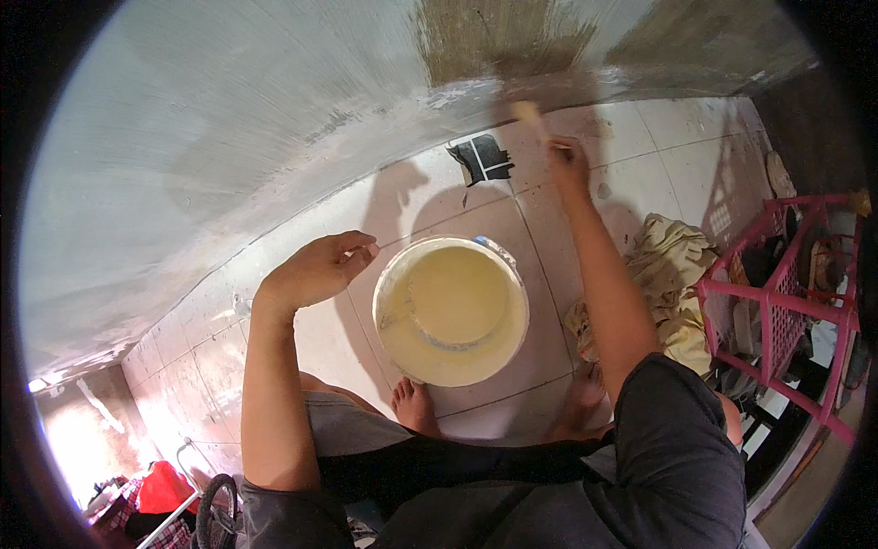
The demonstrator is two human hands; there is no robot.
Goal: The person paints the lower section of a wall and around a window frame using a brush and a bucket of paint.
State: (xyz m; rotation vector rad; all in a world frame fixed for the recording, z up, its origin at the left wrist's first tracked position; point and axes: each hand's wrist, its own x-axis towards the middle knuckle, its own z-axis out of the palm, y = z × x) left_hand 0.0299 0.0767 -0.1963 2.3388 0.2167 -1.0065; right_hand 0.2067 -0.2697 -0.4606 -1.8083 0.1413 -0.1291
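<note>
A large round bucket (451,310) of pale yellow liquid stands on the tiled floor before me. Just left of its rim my left hand (319,267) hovers with fingers slightly curled and nothing in them. My right hand (569,156) is farther forward and to the right, closed on the handle of a brush (528,113), whose pale head is blurred by motion near the foot of the wall. The grey wall (240,123) bears a darker, wet-looking brushed patch (494,41) above the brush. Whether the bristles touch the wall, I cannot tell.
Crumpled cream cloth (669,267) lies on the floor at the right, beside a pink plastic rack (772,295) holding footwear. A torn black sheet piece (483,159) lies by the wall. My bare feet are close to the bucket. At lower left are a wheel (218,508) and red cloth (163,487).
</note>
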